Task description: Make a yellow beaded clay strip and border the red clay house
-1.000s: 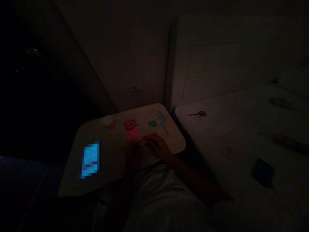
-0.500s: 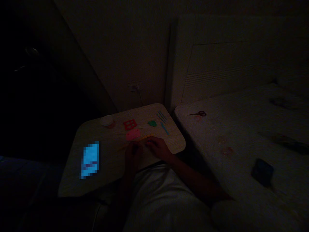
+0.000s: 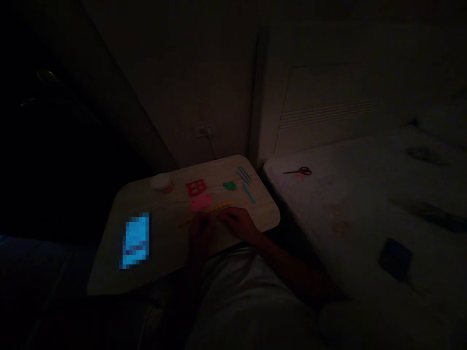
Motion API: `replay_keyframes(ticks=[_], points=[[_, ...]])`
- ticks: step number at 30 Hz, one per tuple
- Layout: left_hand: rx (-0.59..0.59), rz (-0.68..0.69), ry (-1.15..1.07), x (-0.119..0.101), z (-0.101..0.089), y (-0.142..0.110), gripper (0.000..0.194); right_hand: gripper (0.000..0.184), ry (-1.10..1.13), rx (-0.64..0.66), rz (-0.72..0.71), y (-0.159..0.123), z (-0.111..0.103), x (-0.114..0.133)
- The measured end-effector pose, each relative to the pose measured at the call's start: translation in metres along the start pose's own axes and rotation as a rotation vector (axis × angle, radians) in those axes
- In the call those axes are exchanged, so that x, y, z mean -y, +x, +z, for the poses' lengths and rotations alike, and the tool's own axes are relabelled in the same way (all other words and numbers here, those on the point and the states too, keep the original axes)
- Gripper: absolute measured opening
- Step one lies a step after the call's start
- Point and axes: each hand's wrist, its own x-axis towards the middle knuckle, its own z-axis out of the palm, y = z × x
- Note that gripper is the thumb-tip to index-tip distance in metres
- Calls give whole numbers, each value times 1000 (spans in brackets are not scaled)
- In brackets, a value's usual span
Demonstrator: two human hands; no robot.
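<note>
Dark wall [image 3: 175, 82], wood-grain table [image 3: 166, 245], yellow strip [image 3: 221, 206], bed [image 3: 310, 199] alongside

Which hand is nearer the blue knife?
Right. The right hand is below and left of the blue knife; the left hand is farther off the same way.

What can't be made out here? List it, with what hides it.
Head view only:
Whether the left hand or right hand grips anything: too dark.
Whether the yellow strip continues behind the left hand: hand covers it.
Bright blue patch: coarse blocks mask its content.
Dark item: dim, blurred.
Bed: cut off by right edge.
</note>
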Motion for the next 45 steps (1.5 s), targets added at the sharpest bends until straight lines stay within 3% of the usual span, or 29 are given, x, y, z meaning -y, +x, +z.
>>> replay_keyframes(ticks=[12,29,38,45], points=[[31,12,9,2,0,-1,14,23,-1,-8,-177,2,-3,2],[58,0,44,-3,0,-2,15,26,-9,3,-21,-2,0,-3],[57,-1,30,0,0,0,17,29,-41,39,-32,0,-2,-2],[83,9,14,-2,2,-3,13,36,-11,-2,-53,0,0,-1]])
